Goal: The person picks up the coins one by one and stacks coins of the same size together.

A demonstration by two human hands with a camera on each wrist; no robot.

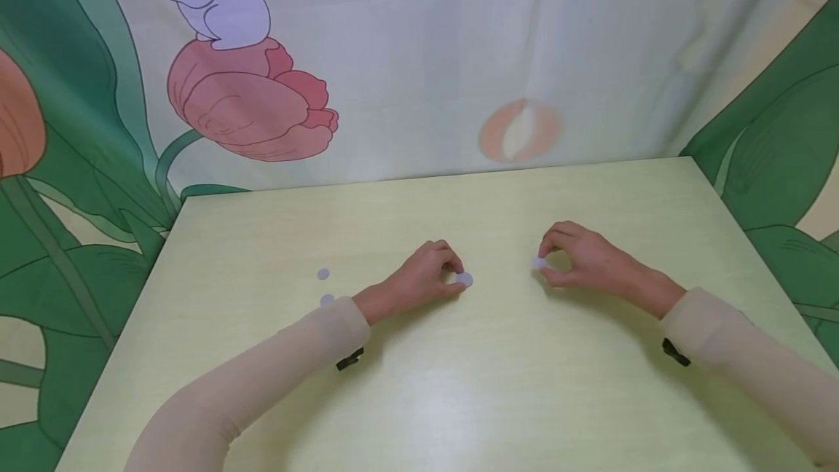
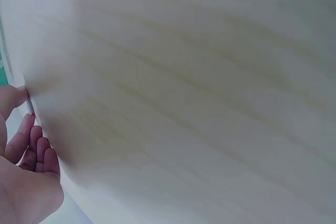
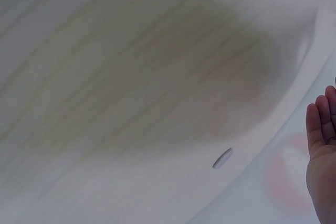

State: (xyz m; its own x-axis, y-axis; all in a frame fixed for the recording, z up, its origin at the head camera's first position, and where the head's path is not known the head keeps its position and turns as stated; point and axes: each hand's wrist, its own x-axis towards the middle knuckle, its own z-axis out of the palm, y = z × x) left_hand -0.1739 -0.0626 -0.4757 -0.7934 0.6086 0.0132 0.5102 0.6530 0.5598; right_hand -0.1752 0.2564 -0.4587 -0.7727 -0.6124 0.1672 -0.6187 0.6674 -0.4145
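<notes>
Small pale white discs are on the light wooden table [image 1: 459, 392]. In the head view, my left hand [image 1: 419, 279] holds a disc [image 1: 465, 280] between thumb and index fingertip, near the table's middle. The left wrist view shows the left hand [image 2: 29, 166] at the left edge, with that disc [image 2: 30, 106] edge-on between the fingertips. To the right, my right hand [image 1: 586, 261] pinches another disc [image 1: 538, 263] at the table surface. In the right wrist view, the right hand [image 3: 326, 156] is cut off by the frame edge, and a disc [image 3: 222, 158] lies apart from it.
Two more discs lie left of the left hand: one disc [image 1: 323, 274] farther back, the other disc [image 1: 327, 299] beside the left sleeve [image 1: 288, 355]. A printed curtain [image 1: 419, 79] hangs behind the table's far edge. The right sleeve [image 1: 734, 355] crosses the table's right side.
</notes>
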